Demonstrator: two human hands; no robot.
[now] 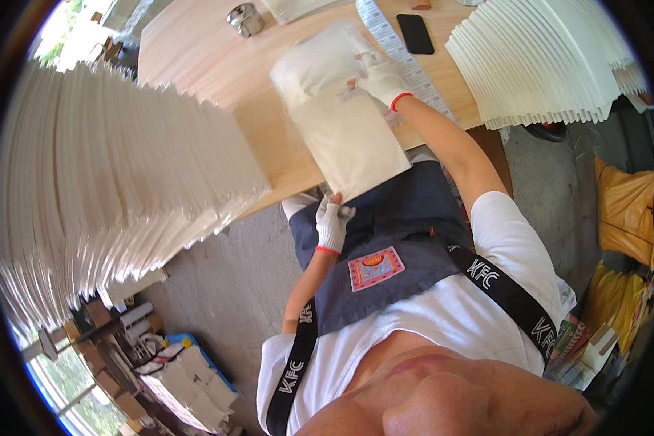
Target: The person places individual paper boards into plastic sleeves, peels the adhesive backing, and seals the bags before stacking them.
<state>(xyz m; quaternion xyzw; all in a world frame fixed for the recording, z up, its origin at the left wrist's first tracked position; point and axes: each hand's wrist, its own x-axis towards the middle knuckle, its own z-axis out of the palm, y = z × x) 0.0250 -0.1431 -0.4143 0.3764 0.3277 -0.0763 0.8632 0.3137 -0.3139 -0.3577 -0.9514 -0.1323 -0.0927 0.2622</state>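
A flat white pack in a clear plastic bag lies across the table's near edge, its near end reaching over my lap. My left hand, in a white glove with a red cuff and bare fingertips, grips the pack's near left corner between thumb and curled fingers. Gloved the same way, my right hand lies on the far right part of the bag, thumb and forefinger apart. Close to that thumb a small pale label shows on the bag. Beside the right hand runs a long strip of printed labels.
Tall stacks of white bagged packs stand left and right on the wooden table. A black phone and a metal cup lie farther back. Yellow sacks sit on the floor at right; a blue-edged crate stands lower left.
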